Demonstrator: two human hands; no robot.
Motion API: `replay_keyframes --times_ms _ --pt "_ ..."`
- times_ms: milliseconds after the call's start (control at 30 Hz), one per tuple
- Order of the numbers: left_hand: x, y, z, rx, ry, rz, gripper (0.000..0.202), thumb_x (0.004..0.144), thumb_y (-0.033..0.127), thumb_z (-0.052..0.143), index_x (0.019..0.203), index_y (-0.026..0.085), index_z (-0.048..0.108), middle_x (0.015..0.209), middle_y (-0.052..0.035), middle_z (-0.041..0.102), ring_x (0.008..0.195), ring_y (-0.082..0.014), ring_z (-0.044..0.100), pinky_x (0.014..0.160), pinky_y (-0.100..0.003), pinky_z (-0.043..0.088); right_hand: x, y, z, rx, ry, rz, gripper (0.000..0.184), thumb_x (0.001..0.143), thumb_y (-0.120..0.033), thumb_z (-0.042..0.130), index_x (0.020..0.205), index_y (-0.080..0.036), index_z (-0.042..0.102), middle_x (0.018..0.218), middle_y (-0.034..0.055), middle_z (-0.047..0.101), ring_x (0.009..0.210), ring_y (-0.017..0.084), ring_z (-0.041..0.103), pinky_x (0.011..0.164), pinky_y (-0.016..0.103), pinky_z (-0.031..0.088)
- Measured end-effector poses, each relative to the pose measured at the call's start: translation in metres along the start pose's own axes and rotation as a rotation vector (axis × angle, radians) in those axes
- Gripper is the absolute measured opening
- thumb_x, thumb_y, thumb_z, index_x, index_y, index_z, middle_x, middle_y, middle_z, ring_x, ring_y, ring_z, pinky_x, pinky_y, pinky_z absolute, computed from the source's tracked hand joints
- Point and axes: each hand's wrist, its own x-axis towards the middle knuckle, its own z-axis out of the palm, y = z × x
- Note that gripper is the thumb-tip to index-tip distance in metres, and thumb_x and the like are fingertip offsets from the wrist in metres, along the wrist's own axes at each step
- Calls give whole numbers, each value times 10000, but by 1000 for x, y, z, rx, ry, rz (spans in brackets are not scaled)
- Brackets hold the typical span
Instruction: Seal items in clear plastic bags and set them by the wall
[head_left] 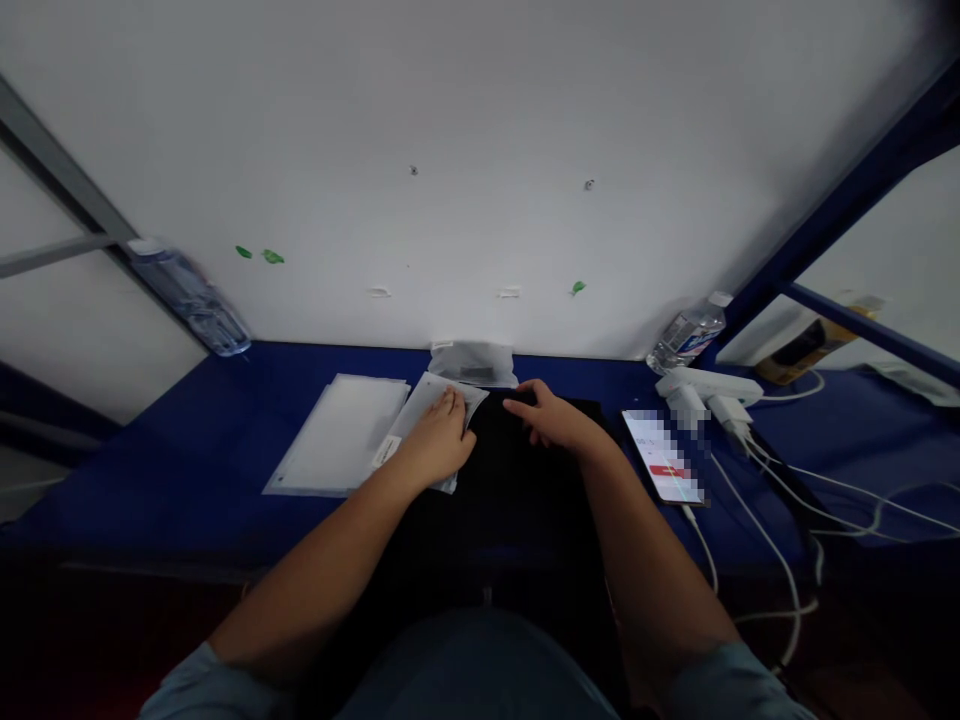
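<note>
My left hand (444, 440) lies with its fingers stretched over a translucent plastic bag (415, 412) that has a white label near its lower left edge. To its right, my right hand (553, 415) hovers at or just above a black, cloth-like item (495, 470), thumb and forefinger apart. Whether it touches the black surface I cannot tell. Left of the bag lies a flat stack of whitish plastic bags (337, 435). Behind both hands, another clear bag (472, 362) with a dark patch rests against the wall.
On the blue tabletop (187, 440), a lit phone (660, 455) is plugged into a cable at right. Behind it are a white power strip (712, 385) with chargers and a water bottle (686, 335). A larger bottle (191, 295) leans at far left. White cables trail over the right edge.
</note>
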Motion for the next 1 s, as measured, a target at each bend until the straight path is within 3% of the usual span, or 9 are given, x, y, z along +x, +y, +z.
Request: replay_keyframes --times_ms 100,200,300,433,500,700,867,933,1000 --pt "-2 3 3 4 46 3 612 953 232 383 1522 7 362 1623 -247 338 1537 -316 289 1251 -455 306 -12 -7 -3 95 -257 -51 711 870 -494 722 1474 -253 432 842 36 677 552 148 624 467 249 508" --pt "1 4 5 -26 81 0 594 948 186 371 1518 20 376 1610 -239 368 1535 -305 296 1247 -470 319 -15 -13 6 210 -367 -139 555 845 -407 755 1364 -297 594 1121 64 674 740 140 663 548 246 602" --pt "2 2 4 -46 95 -26 583 946 168 369 1503 -2 393 1606 -257 363 1536 -313 293 1246 -483 318 -7 -13 17 245 -309 -189 367 834 -299 756 1197 -251 731 1180 64 683 778 126 639 550 222 609" --pt "3 5 1 -72 169 -33 583 947 166 383 1504 -7 391 1608 -263 356 1537 -323 290 1246 -494 317 4 -8 30 307 -179 -196 353 825 -196 728 1176 -204 765 937 39 744 560 62 544 478 180 543" --pt "5 10 -2 -60 199 -33 587 944 162 395 1501 -24 385 1612 -277 337 1538 -336 283 1249 -503 306 6 -6 37 379 -145 -213 364 820 -191 720 1181 -196 765 963 39 756 547 55 540 472 174 530" --pt "1 22 -17 2 74 -67 575 971 175 384 1491 -71 371 1622 -325 263 1541 -360 261 1255 -497 278 7 -6 50 435 -199 -263 318 784 -171 706 1088 -207 794 1036 29 764 633 80 602 482 168 524" --pt "-35 2 -27 -30 82 230 675 1013 408 464 1608 181 241 1700 -152 183 1564 -281 228 1253 -462 301 10 -5 33 576 -105 -143 363 784 -156 701 1137 -200 772 897 26 739 590 85 588 473 183 514" --pt "-47 -9 -27 64 88 319 753 977 460 545 1605 174 245 1695 -159 196 1568 -304 208 1270 -496 245 9 -6 26 642 -91 -92 356 789 -147 692 1134 -196 765 807 12 709 570 89 582 455 183 494" --pt "-53 -18 -24 161 133 338 696 988 411 534 1585 148 291 1675 -173 254 1563 -312 224 1275 -527 208 8 -8 22 688 -71 -56 346 791 -135 684 1123 -195 761 764 1 685 550 90 570 438 186 478"
